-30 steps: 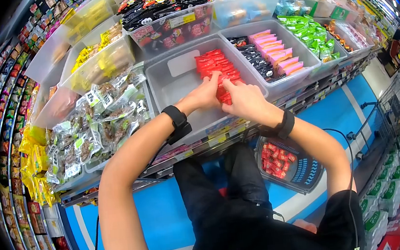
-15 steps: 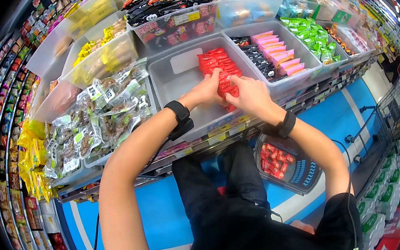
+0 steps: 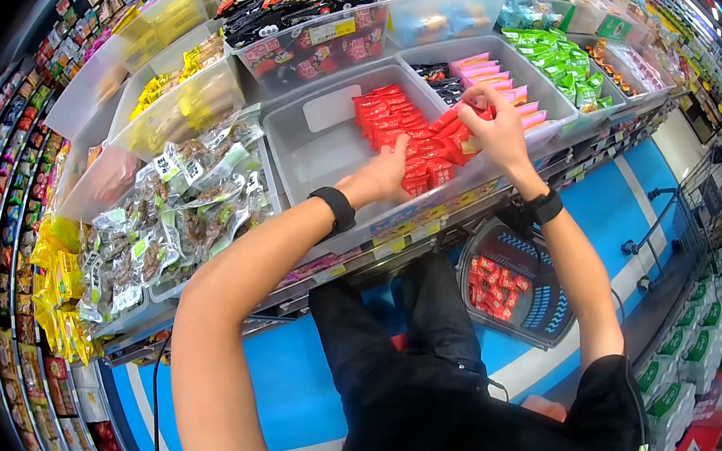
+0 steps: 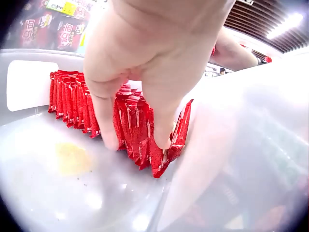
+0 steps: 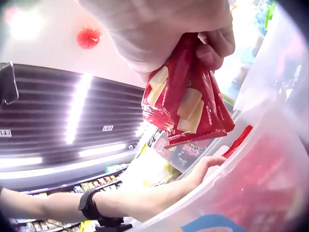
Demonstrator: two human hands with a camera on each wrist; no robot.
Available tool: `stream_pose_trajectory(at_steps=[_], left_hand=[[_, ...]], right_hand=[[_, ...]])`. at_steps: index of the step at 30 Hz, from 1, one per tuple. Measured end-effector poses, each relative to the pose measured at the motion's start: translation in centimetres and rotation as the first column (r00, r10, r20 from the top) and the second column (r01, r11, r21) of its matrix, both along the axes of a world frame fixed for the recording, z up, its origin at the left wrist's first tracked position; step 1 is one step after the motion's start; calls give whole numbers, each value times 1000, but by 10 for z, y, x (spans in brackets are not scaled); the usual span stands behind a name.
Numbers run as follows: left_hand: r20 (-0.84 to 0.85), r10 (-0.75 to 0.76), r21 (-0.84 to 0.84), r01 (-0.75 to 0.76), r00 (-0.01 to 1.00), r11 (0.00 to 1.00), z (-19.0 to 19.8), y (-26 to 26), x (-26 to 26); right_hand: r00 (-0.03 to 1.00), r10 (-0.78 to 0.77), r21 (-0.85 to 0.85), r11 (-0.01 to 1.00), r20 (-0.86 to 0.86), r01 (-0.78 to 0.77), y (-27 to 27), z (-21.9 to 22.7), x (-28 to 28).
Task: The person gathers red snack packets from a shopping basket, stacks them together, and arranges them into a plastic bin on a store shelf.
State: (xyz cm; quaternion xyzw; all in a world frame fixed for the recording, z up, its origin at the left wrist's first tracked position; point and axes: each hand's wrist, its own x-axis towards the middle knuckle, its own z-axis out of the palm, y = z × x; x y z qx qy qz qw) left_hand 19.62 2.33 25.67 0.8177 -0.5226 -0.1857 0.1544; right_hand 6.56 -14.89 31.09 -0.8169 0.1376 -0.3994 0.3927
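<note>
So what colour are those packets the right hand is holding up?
Red packets with pale yellow patches, gripped by the right hand; clearest in the right wrist view.

Left of the red packets, the clear bin's floor lies bare and open from above. Its right wall stands close against the packets there, and the left hand blocks their front end.

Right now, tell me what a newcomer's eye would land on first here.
The row of red snack packets in the clear plastic bin at centre stands out. The left hand presses on the row's near end, while the right hand holds a bunch of red packets above the bin's right edge. Below, a basket holds more red packets.
</note>
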Motion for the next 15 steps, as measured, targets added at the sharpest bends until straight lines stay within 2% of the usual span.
stream_pose_trajectory(at_steps=[4,6,7,9,10,12,13,15], left_hand=[[1,69,37,-69,998,997,8,10,6],[237,-103,336,18,966,942,15,13,7],[239,-104,335,19,966,942,14,11,8],[126,-163,493,80,979,866,13,9,10],[128,-162,491,79,978,868,8,6,12],[55,-243,489,186,968,852,-4,-5,11],[56,-241,486,184,969,854,-6,-7,9],[99,-182,368,134,978,920,-11,-10,4]], right_hand=[[998,47,40,998,33,-49,-12,-10,-4],[996,89,202,975,7,-88,-12,-10,-8],[996,88,201,976,8,-88,-15,-11,-9],[997,72,161,985,-31,-66,-20,-13,-9],[997,72,158,985,-30,-67,-19,-12,-9],[996,87,220,972,-17,-81,-17,-9,-9],[996,89,217,973,-17,-83,-18,-10,-8],[993,121,218,969,4,-119,-23,-13,-5]])
